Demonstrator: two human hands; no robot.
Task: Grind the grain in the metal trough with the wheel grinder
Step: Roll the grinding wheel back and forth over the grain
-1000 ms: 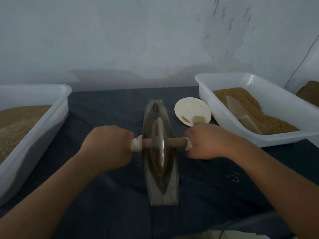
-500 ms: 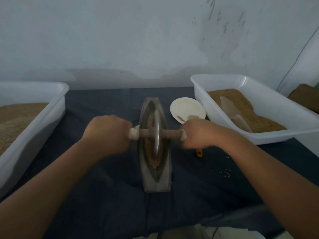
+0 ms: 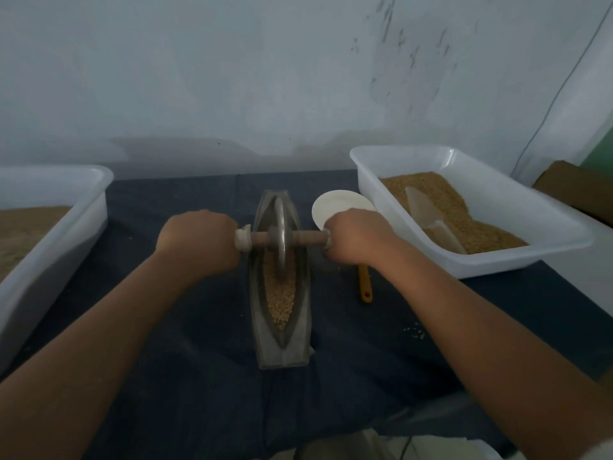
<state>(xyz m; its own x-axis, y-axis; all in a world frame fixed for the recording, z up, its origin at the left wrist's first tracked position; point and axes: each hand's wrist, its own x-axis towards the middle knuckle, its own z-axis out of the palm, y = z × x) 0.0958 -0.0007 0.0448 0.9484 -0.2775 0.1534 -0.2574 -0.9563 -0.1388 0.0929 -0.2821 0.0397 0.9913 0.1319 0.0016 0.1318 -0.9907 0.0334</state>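
A boat-shaped metal trough (image 3: 300,340) lies lengthwise on the dark cloth in the middle of the table. Brown grain (image 3: 281,298) fills its groove, mostly in the near half. The wheel grinder (image 3: 281,239), a thin metal disc on a wooden axle, stands upright in the far half of the trough. My left hand (image 3: 199,239) is closed around the left end of the axle. My right hand (image 3: 356,237) grips the right end.
A white tub (image 3: 497,260) of grain with a clear scoop (image 3: 431,217) stands at the right. Another white tub (image 3: 56,234) of grain stands at the left. A white dish (image 3: 335,204) and a yellow handle (image 3: 365,283) lie beside the trough. Spilled grains (image 3: 416,332) dot the cloth.
Both hands have rolled the wheel away from me, from the middle of the trough to its far half. Grain in the near half now shows.
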